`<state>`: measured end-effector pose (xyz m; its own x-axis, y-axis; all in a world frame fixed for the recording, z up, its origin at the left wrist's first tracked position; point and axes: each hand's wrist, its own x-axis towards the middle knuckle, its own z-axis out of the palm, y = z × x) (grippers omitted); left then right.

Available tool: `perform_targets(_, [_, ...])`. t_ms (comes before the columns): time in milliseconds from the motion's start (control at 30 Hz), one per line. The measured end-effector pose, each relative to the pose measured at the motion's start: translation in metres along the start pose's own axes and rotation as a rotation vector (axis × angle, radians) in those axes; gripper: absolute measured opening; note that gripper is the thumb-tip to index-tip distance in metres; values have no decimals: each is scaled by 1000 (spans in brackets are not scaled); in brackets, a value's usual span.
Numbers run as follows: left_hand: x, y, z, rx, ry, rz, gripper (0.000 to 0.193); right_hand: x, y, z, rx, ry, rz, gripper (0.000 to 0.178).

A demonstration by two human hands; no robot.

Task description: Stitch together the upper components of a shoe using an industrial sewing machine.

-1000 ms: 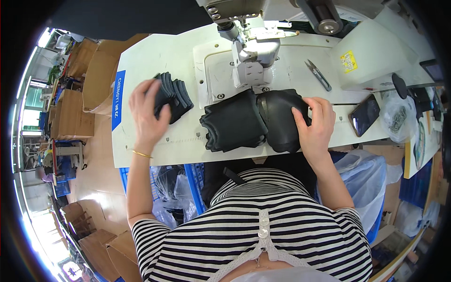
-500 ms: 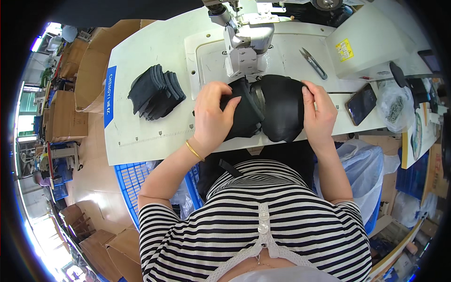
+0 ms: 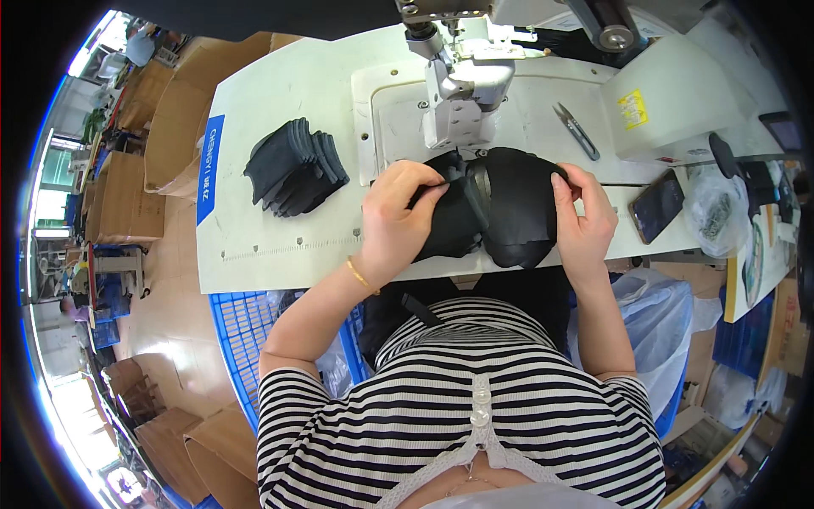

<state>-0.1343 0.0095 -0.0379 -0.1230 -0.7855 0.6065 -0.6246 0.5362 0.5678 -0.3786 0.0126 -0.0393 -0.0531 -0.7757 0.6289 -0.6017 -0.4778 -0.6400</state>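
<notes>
Near the front of the sewing machine bed, my left hand (image 3: 402,214) pinches the edge of a black leather-like piece (image 3: 451,222) between thumb and fingers. Joined to or lying against it on the right is a smooth, rounded black panel (image 3: 521,208), its outer edge held between the thumb and fingers of my right hand (image 3: 585,216). A grey-black seam or folded edge runs between the two parts. Just beyond them stands the sewing machine head (image 3: 462,106); whether the work lies under its needle is hidden.
To the left on the white table (image 3: 280,254) lies a stack of black cut pieces (image 3: 297,168). Thread snips (image 3: 577,132), a phone (image 3: 656,206) and a clear plastic bag (image 3: 716,212) are at the right. Blue baskets (image 3: 242,327) and cardboard boxes (image 3: 127,199) surround the table.
My left thumb and fingers have closed together on the black piece's edge. The whole view has shifted slightly; the hands and work stay near the machine.
</notes>
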Motion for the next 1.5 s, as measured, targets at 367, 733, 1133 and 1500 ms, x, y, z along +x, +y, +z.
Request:
perform_targets(367, [62, 58, -56, -457, -251, -131, 17, 27, -77, 8, 603, -227, 109, 14])
perform_targets(733, [59, 47, -54, -699, -384, -374, 20, 18, -76, 12, 710, -273, 325, 12])
perform_targets(1133, [59, 54, -50, -553, -343, -420, 12, 21, -77, 16, 526, -162, 100, 12])
perform_targets(1500, [57, 56, -46, -625, -261, -380, 12, 24, -76, 17, 564, -173, 125, 13])
